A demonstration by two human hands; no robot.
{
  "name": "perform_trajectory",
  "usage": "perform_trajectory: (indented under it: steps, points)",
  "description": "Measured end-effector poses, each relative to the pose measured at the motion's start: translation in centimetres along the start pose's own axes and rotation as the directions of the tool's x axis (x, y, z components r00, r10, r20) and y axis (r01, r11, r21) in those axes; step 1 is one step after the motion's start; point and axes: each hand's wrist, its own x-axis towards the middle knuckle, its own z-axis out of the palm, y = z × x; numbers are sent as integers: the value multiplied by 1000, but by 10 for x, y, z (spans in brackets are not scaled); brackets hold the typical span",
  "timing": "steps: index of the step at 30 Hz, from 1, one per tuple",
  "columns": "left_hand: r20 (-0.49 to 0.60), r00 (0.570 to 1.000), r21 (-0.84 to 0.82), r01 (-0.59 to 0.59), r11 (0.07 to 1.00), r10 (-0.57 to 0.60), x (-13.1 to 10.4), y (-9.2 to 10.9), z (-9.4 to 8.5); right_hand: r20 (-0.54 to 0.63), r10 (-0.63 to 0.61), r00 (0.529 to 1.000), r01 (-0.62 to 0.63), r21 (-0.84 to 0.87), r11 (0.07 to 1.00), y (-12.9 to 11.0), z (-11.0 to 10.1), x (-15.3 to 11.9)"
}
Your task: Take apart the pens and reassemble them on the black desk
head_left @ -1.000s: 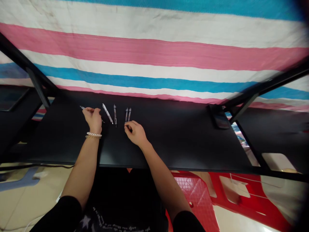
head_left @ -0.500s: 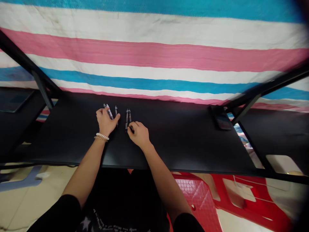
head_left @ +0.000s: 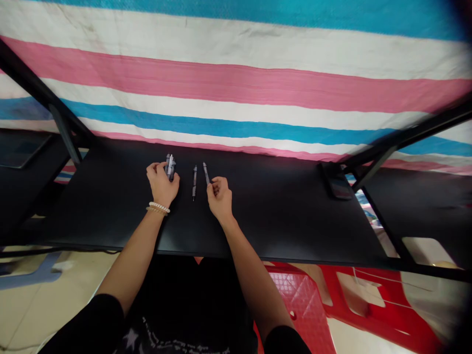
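Note:
On the black table, my left hand (head_left: 162, 184) is closed around a small bunch of pens (head_left: 170, 166), whose upper ends stick out beyond the fingers. My right hand (head_left: 220, 196) pinches the near end of a single pen (head_left: 206, 172), its far end pointing away and slightly left. Between the hands a dark-and-clear pen (head_left: 194, 183) lies by itself on the table, touched by neither hand. The lower ends of the held pens are hidden by my fingers.
A dark phone (head_left: 337, 181) lies at the right end of the black table (head_left: 280, 211). Slanting black frame bars (head_left: 391, 140) flank the table. Behind it hangs a striped sheet (head_left: 236, 88). A red plastic stool (head_left: 298, 300) stands below the front edge.
My right hand has moved right with a pen, separating it from the one beside it. My left hand has gathered the loose pen on its right into the bunch.

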Motion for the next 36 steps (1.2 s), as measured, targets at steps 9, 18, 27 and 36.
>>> perform_trajectory:
  steps: [9,18,27,36]
  points:
    - [379,915,-766,394,508,-139,-6,35,-2,199,-59,978,-10,329,944,-8,4,-1]
    - [642,766,-737,632,238,-47,-8,42,-6,306,5,952,-135,407,903,-15,-2,3]
    - [628,769,-731,635,250,-116,-15,46,1,84,-81,993,64,195,979,-11,-2,0]
    - [631,757,-738,653,168,-167,-11,43,3,112,34,993,-73,366,928,-12,-2,4]
